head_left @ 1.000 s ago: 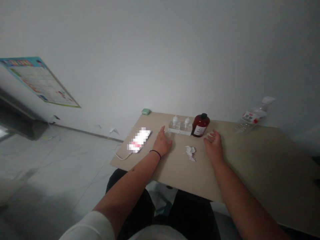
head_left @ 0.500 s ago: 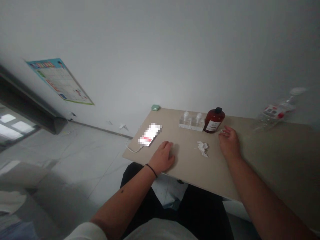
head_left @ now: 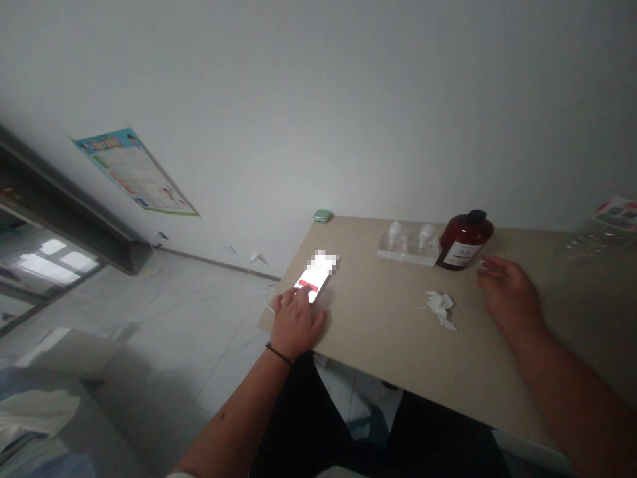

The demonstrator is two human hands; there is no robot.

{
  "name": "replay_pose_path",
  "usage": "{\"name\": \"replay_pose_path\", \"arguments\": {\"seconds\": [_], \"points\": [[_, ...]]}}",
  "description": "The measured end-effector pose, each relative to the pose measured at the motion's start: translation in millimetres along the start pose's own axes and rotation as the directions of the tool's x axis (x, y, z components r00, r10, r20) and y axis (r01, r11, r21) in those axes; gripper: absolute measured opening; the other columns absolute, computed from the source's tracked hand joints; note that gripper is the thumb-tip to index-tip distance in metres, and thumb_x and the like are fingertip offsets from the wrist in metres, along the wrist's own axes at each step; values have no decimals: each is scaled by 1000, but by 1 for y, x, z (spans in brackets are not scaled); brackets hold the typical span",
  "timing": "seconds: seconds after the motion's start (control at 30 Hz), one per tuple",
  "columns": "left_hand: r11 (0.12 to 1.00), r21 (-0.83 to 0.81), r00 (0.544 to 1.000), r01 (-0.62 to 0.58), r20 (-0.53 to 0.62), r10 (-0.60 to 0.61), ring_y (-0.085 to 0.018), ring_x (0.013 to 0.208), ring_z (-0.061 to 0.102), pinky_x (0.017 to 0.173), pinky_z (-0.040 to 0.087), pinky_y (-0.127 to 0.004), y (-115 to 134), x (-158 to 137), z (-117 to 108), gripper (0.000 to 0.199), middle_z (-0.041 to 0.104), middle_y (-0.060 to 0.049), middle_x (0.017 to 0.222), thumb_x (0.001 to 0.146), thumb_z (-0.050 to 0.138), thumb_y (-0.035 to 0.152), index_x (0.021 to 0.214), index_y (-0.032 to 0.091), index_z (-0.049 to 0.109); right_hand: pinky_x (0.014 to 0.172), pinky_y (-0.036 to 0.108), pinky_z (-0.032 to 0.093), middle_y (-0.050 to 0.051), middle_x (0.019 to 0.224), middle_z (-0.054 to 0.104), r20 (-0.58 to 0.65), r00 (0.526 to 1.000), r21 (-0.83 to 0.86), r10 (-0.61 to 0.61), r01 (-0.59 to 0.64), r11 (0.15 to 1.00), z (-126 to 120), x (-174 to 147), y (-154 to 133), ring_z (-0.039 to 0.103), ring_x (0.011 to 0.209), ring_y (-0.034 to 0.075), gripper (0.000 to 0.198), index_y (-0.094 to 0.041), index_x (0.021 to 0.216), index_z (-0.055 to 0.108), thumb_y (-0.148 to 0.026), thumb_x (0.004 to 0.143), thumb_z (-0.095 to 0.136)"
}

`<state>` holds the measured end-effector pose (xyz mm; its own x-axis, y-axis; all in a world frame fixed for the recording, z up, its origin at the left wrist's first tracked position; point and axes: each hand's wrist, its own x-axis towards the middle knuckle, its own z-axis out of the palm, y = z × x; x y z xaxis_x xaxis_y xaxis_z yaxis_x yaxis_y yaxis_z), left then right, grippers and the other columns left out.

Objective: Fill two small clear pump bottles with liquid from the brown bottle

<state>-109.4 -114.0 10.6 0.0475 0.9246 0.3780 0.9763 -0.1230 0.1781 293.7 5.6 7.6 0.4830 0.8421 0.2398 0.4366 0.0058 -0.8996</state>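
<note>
My left hand (head_left: 294, 323) lies over the near end of a lit phone (head_left: 317, 273). Its fingers are spread, and a fingertip meets the screen by a red bar. My right hand (head_left: 510, 292) rests on the table beside a brown bottle (head_left: 466, 242) with a black cap and white label. Its fingers are curled together, with a tiny whitish bit at the tips, too small to name. Between the hands lies a crumpled tissue (head_left: 441, 309). A clear holder (head_left: 407, 250) with two small white-topped bottles stands left of the brown bottle.
A small green case (head_left: 322, 216) sits at the table's back left corner. A clear plastic bottle (head_left: 604, 229) is at the far right. The table (head_left: 378, 318) stands against a wall. A white cable (head_left: 269, 299) runs from the phone past the table's left edge.
My left hand has moved left and onto the phone, its fingers reaching the screen. My right hand stays beside the brown bottle. The view has shifted left.
</note>
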Motion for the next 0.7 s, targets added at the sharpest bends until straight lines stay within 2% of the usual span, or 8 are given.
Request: {"name": "replay_pose_path", "arguments": {"seconds": [0.13, 0.23, 0.37, 0.43, 0.57, 0.7], "points": [[997, 73, 1000, 2, -9, -1, -36, 118, 56, 103, 34, -52, 1, -1, 1, 51, 67, -17, 123, 88, 61, 40, 131, 13, 53, 93, 52, 51, 3, 107, 71, 25, 1000, -2, 8, -8, 1000, -2, -1, 2, 68, 102, 30, 28, -31, 98, 61, -28, 70, 59], [994, 106, 1000, -17, -10, 18, -36, 116, 57, 102, 33, -52, 1, -2, 1, 52, 67, -17, 123, 88, 61, 39, 131, 10, 53, 90, 51, 52, 0, 105, 71, 24, 999, -21, -26, 27, 999, -3, -2, 3, 67, 104, 30, 24, -33, 97, 60, -29, 73, 59], [994, 110, 1000, -12, -16, 14, -36, 115, 57, 103, 33, -51, 1, -2, 0, 54, 69, -17, 120, 88, 61, 39, 133, 9, 53, 73, 43, 53, -3, 92, 71, -10, 996, -2, -87, 87, 996, -4, -6, 1, 69, 91, 26, 16, -33, 90, 61, -26, 75, 62], [995, 101, 1000, -6, -15, 8, -35, 115, 57, 104, 33, -50, 2, -1, -1, 55, 69, -17, 118, 89, 61, 40, 133, 9, 52, 62, 35, 50, -8, 84, 71, -24, 992, 34, -126, 127, 991, -5, -8, -3, 69, 81, 22, 16, -34, 87, 62, -21, 76, 64], [997, 74, 1000, 3, -2, -2, -35, 113, 57, 103, 34, -49, 3, -1, -3, 54, 70, -16, 116, 88, 62, 38, 132, 8, 53, 43, 21, 33, -17, 75, 70, 5, 985, 155, -171, 168, 973, -7, -14, -10, 62, 59, 11, 25, -38, 85, 63, -14, 80, 64], [998, 61, 1000, 17, -10, -16, -33, 109, 58, 102, 35, -49, 3, 0, -3, 55, 70, -14, 113, 87, 64, 38, 134, 10, 52, 39, 17, 28, -15, 65, 65, -39, 988, 292, -149, 154, 944, -9, -19, -15, 50, 47, 6, 28, -36, 81, 67, -9, 80, 63]]}}
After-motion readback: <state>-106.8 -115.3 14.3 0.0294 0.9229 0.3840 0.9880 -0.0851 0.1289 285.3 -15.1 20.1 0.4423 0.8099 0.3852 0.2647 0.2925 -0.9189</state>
